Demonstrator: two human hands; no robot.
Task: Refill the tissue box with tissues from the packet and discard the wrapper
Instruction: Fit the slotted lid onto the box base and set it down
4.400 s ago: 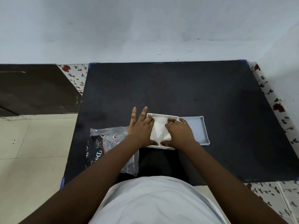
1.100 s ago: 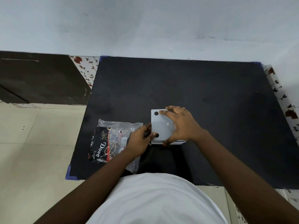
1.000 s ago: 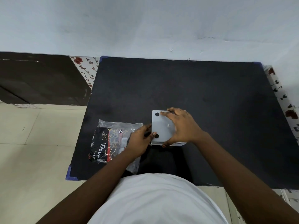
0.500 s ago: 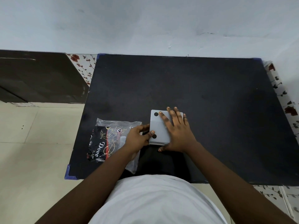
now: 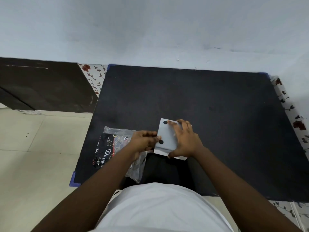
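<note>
Gripping the tissue box point(image 5: 167, 137), right hand point(image 5: 186, 142) wraps its top, left hand point(image 5: 142, 141) pinches its edge.

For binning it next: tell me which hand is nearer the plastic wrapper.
Left. The left hand is over the wrapper's right edge; the right hand grips the tissue box, farther right.

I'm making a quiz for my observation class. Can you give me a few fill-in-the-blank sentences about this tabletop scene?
1. The right hand holds a grey box whose upper face shows ___ black dots.
2. The left hand holds the box at its ___ edge.
3. The plastic wrapper bears the printed word ___.
4. The table is ___ in colour.

Missing words: two; left; Dove; black.
</note>
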